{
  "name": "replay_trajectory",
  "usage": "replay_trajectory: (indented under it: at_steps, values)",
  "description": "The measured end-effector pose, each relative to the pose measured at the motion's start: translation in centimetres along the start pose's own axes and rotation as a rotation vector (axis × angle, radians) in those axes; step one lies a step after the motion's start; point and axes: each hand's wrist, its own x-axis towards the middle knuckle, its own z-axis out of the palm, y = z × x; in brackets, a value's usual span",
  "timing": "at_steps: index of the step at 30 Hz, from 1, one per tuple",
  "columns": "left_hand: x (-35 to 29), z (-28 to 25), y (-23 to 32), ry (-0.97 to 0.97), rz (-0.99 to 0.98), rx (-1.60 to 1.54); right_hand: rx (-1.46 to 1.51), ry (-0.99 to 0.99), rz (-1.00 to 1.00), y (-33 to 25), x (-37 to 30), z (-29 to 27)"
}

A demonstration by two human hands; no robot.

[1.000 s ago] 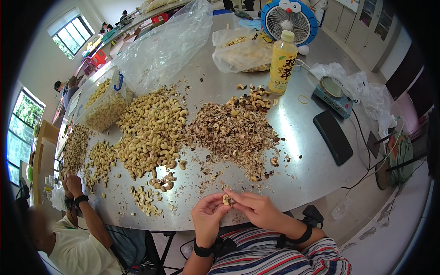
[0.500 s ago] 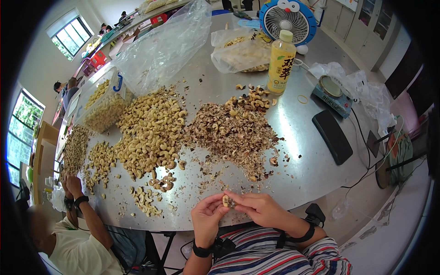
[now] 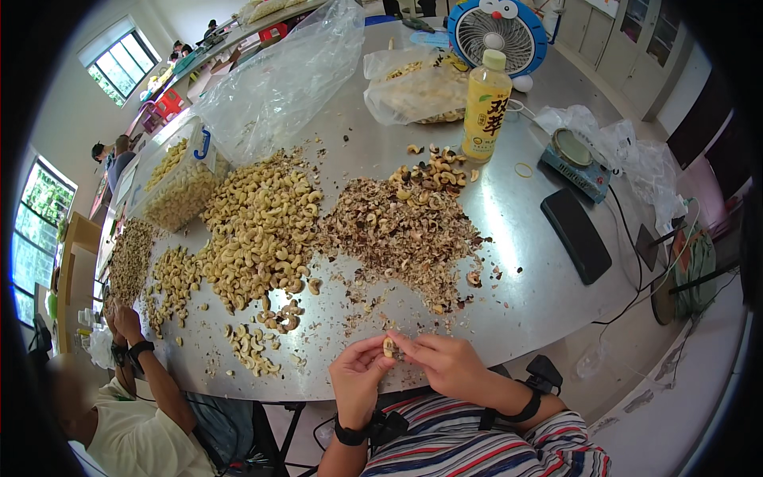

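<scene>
Just over the table's near edge, my left hand (image 3: pixel 359 370) pinches a cashew nut (image 3: pixel 389 347) between thumb and fingers. The fingers of my right hand (image 3: pixel 445 362) press on the same nut from the other side. Pale and small, the cashew has a few darker spots, partly covered by fingertips. Beyond my hands lies a heap of brown skin flakes (image 3: pixel 397 234), with darker cashews (image 3: pixel 437 171) at its far edge. To its left spreads a big pile of pale cashews (image 3: pixel 262 222). A smaller group of cashews (image 3: pixel 253 350) lies nearer the edge.
A clear tub of cashews (image 3: pixel 179 179) stands at the left. Across the back are a plastic bag of nuts (image 3: pixel 417 87), a yellow drink bottle (image 3: pixel 486 107) and a blue fan (image 3: pixel 497 40). A black case (image 3: pixel 576 237) lies right. A co-worker's hands (image 3: pixel 123 324) are at far left.
The cashew has turned slightly between my fingers, and my right fingertips have shifted a little to the left over it. The piles look the same.
</scene>
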Motion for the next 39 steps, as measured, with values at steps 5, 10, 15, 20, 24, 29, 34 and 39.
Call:
replay_trajectory:
  at_steps: [5, 10, 15, 20, 24, 29, 34, 39]
  values:
    - [0.06, -0.01, -0.11, 0.018, -0.009, -0.003, -0.087, 0.041, -0.055, 0.38, -0.06, 0.46]
    - [0.10, -0.06, -0.16, 0.034, -0.005, -0.015, -0.170, 0.056, -0.097, 0.16, 0.10, 0.42]
    - [0.13, -0.07, -0.31, 0.035, -0.005, -0.025, -0.235, 0.075, -0.120, 0.23, 0.17, 0.54]
    - [0.21, 0.09, -0.33, 0.035, -0.010, -0.019, -0.298, 0.138, -0.136, -0.02, 0.37, 0.35]
    - [0.27, 0.05, -0.48, 0.044, -0.013, -0.041, -0.405, 0.168, -0.166, -0.23, 0.44, 0.29]
    - [0.31, 0.20, -0.29, 0.042, -0.019, -0.062, -0.464, 0.233, -0.196, -0.21, 0.46, 0.63]
    - [0.28, 0.13, -0.33, 0.043, -0.039, -0.075, -0.031, 0.145, -0.025, -0.33, 0.21, 0.54]
    - [0.25, 0.13, -0.44, 0.034, -0.024, -0.066, 0.254, 0.019, 0.093, -0.21, 0.19, 0.12]
